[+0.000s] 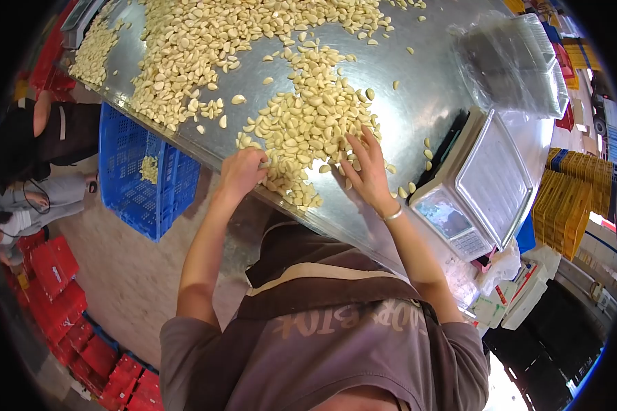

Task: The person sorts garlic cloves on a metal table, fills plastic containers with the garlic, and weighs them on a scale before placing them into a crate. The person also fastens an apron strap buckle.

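Loosely heaped, the garlic cloves (pixel 310 122) look pale, smooth and plump.

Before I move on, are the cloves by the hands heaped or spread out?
Heaped, mostly: the cloves overlap on the metal table, with a few lying singly around the edge.

Both bare arms (pixel 202 264) reach forward, the left grip (pixel 242 171) curled inward, the right grip (pixel 370 175) with fingers spread.
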Tool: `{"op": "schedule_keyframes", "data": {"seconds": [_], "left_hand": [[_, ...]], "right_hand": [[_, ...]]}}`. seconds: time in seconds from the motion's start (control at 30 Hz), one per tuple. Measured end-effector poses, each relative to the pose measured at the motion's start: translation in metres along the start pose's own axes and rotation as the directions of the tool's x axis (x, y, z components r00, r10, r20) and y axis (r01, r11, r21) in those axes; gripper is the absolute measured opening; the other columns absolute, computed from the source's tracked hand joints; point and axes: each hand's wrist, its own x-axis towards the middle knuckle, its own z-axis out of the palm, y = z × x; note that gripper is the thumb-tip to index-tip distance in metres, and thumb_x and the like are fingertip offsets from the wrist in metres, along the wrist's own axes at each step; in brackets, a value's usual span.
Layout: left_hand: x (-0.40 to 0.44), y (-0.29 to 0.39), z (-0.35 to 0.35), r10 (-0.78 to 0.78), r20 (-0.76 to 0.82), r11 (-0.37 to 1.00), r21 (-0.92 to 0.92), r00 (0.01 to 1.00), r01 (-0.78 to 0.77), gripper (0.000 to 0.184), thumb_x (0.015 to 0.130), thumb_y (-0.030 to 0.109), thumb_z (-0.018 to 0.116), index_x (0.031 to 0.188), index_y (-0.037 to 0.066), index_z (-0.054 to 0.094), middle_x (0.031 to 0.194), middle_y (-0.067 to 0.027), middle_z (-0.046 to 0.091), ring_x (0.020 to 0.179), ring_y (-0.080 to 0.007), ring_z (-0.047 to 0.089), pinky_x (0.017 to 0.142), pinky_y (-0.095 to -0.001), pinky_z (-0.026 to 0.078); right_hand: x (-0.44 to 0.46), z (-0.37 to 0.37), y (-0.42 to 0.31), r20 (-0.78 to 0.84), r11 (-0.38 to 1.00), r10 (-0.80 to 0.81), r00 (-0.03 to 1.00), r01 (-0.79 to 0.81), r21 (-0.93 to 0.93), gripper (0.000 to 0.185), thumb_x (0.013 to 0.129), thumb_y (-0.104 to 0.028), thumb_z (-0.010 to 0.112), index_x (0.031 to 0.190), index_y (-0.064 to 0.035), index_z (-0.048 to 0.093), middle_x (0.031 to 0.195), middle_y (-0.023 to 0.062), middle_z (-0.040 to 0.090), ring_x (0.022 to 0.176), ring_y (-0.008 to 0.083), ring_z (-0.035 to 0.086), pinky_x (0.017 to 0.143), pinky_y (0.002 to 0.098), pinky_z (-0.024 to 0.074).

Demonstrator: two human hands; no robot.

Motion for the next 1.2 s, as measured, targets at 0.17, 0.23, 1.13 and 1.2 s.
{"op": "schedule_keyframes", "data": {"seconds": [0.17, 0.23, 1.13, 1.2], "left_hand": [[0.000, 0.003, -0.017, -0.080, -0.070, 0.983, -0.172, 0.994, 0.067, 0.020, 0.075, 0.013, 0.067, 0.092, 0.006, 0.060, 0.080, -0.0119, 0.064, 0.075, -0.0288, 0.063, 0.067, -0.0387, 0.049], [-0.009, -0.008, -0.038, -0.152, -0.156, 0.957, -0.269, 0.976, 0.106, 0.020, 0.076, 0.011, 0.065, 0.093, 0.005, 0.058, 0.077, -0.0103, 0.064, 0.070, -0.0234, 0.062, 0.065, -0.0350, 0.050], [0.011, 0.045, 0.012, -0.142, 0.158, 0.955, -0.238, 0.977, 0.177, 0.123, 0.056, 0.018, 0.087, 0.146, 0.011, 0.004, 0.124, -0.0310, 0.029, 0.104, -0.0473, 0.052, 0.088, -0.0428, 0.047], [0.016, 0.050, 0.040, -0.065, 0.031, 0.946, -0.315, 0.997, 0.071, 0.122, 0.059, 0.016, 0.086, 0.146, 0.008, 0.002, 0.128, -0.0321, 0.026, 0.108, -0.0480, 0.050, 0.091, -0.0426, 0.046]], "right_hand": [[-0.052, -0.023, 0.000, -0.131, 0.970, 0.242, 0.961, -0.240, 0.030, 0.047, 0.081, -0.014, 0.066, 0.125, -0.0073, 0.052, 0.133, 0.0210, 0.040, 0.112, 0.0367, 0.047, 0.095, 0.0440, 0.0390], [-0.068, -0.032, -0.004, -0.117, 0.976, 0.164, 0.980, -0.178, -0.125, 0.047, 0.080, -0.014, 0.066, 0.125, -0.0072, 0.052, 0.131, 0.0204, 0.042, 0.110, 0.0363, 0.048, 0.094, 0.0436, 0.0395], [0.004, 0.017, -0.006, -0.117, 0.992, -0.123, 0.986, 0.118, -0.047, 0.025, 0.082, -0.010, 0.061, 0.107, -0.0075, 0.060, 0.126, 0.0133, 0.050, 0.111, 0.0307, 0.048, 0.101, 0.0471, 0.0337], [-0.006, 0.006, 0.000, -0.208, 0.999, 0.036, 0.977, -0.041, -0.020, 0.025, 0.082, -0.008, 0.059, 0.107, -0.0056, 0.060, 0.126, 0.0156, 0.050, 0.109, 0.0326, 0.049, 0.099, 0.0462, 0.0345]]}}
